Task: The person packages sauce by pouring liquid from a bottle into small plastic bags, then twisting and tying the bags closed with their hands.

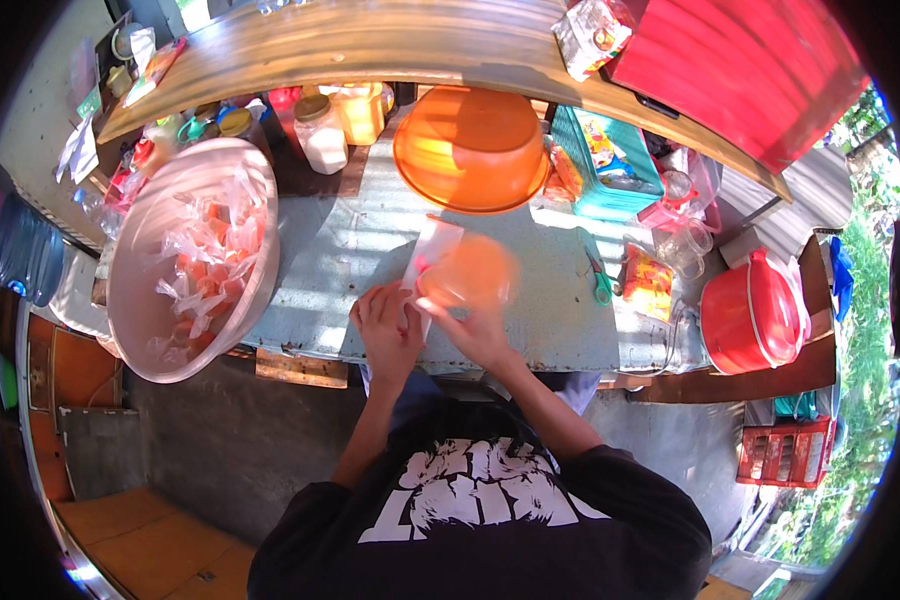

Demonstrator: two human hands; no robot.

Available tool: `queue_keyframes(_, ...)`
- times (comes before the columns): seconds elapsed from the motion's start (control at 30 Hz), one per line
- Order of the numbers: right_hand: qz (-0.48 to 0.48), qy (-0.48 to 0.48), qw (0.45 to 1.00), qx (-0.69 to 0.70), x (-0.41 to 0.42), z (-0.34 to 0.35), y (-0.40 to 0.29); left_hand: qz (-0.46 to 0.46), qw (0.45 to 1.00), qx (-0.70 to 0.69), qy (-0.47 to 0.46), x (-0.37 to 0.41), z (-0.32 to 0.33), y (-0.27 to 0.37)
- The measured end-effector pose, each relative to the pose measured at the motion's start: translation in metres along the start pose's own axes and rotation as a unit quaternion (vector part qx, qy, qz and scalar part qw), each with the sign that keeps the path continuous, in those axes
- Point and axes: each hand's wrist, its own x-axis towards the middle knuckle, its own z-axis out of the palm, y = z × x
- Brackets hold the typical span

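Note:
Both my hands are close together over the near middle of the worn blue-grey tabletop. My left hand has its fingers curled against the near end of a whitish, translucent strip, apparently plastic. Just right of the strip is a rounded, translucent orange thing, blurred by motion; whether it is a filled bag or a cup, I cannot tell. My right hand is at its near side, thumb towards my left hand, with some fingers lost in the blur. A large pale pink basin at left holds several knotted plastic bags with orange contents.
An upturned orange basin stands behind my hands. To the right are green-handled scissors, a red-yellow packet, a glass mug and a red lidded container. Jars and a teal basket sit under a wooden shelf.

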Motion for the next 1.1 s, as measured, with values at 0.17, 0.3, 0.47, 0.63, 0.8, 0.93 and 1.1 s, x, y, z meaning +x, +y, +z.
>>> queue_keyframes(0.17, 0.025, 0.014, 0.998, 0.052, 0.012, -0.022, -0.038, 0.013, 1.000, 0.021, -0.018, -0.002, -0.002, 0.000)
queue_keyframes(0.3, -0.010, 0.111, 0.994, 0.022, 0.019, -0.057, -0.076, 0.025, 0.999, 0.012, -0.020, 0.000, 0.000, 0.000)
queue_keyframes(0.47, -0.039, 0.215, 0.967, 0.130, -0.013, -0.059, -0.062, 0.027, 0.999, 0.003, -0.025, 0.000, 0.000, 0.000)
queue_keyframes(0.63, 0.071, 0.015, 0.995, -0.062, -0.033, -0.027, 0.013, 0.010, 0.999, 0.001, -0.033, 0.001, 0.000, 0.005)
queue_keyframes(0.8, 0.036, 0.074, 0.996, 0.037, -0.009, -0.041, -0.047, 0.018, 1.000, 0.005, -0.011, -0.002, -0.001, 0.000)
queue_keyframes(0.93, -0.087, 0.154, 0.978, 0.108, 0.007, -0.051, -0.077, 0.017, 1.000, 0.004, -0.010, 0.000, 0.000, -0.002)
queue_keyframes(1.1, 0.081, 0.057, 0.994, 0.044, -0.032, -0.020, 0.004, 0.021, 1.000, -0.007, -0.009, 0.002, 0.002, 0.005)
